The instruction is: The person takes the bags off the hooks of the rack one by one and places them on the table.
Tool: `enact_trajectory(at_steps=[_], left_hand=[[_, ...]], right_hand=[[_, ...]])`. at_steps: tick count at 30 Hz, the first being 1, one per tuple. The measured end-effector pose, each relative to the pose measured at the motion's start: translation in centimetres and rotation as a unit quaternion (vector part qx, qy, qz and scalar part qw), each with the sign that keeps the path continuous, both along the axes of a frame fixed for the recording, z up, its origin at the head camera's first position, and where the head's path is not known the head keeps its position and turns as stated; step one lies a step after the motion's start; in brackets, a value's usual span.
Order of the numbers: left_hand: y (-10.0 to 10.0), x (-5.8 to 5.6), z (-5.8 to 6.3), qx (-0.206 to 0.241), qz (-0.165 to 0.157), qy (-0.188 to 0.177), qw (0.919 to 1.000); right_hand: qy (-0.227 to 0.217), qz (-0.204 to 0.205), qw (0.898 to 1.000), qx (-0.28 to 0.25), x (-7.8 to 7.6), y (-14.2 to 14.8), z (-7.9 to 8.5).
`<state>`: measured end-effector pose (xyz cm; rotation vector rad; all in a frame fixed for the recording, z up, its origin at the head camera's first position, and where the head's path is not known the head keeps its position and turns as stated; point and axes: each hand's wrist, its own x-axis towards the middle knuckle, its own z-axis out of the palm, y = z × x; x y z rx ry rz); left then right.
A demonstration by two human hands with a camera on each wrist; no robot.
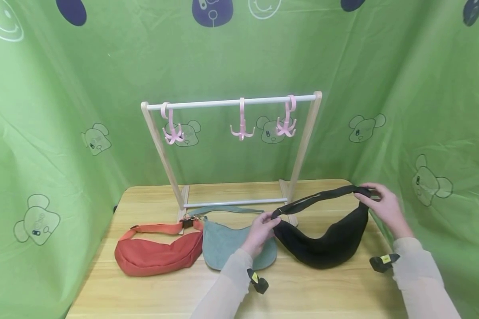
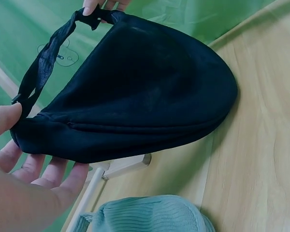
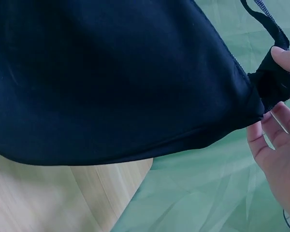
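Observation:
Both hands hold up a black shoulder bag [image 1: 323, 246] by the two ends where its strap [image 1: 323, 195] joins the body. My left hand [image 1: 259, 235] pinches the left end, thumb on top and fingers beneath, as the left wrist view shows. At the upper right end, my right hand [image 1: 383, 206] grips the strap joint between thumb and fingers [image 3: 275, 128]. The bag's body sags in a curve between them, over the table. Behind my left wrist lies a grey-green corduroy bag [image 1: 219, 246], partly covered by that hand. Left of it is a red bag [image 1: 159, 256] with an orange strap.
A wooden rack with a white top bar [image 1: 219, 103] stands at the back of the table [image 1: 303, 297]. Pink hooks hang on it: one left [image 1: 172, 128], one central [image 1: 242, 126], one right [image 1: 286, 122]. Green printed cloth [image 1: 239, 57] surrounds the table.

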<state>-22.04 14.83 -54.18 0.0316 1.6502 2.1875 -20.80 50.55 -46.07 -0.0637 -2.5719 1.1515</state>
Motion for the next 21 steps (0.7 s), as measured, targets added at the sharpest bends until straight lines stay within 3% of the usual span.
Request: enact_trajectory(at_steps=[12,21], left_hand=[[-0.3,-0.6,-0.2,-0.029,0.005,0.023,0.9993],[-0.4,-1.2,-0.5,-0.036,0.006,0.020,0.9991]], right_hand=[[0.007,-0.014,1.000,-0.024,-1.0,-1.2,-0.6],[0.013,-0.021,0.999,-0.032,-1.9,-1.4,-1.3]])
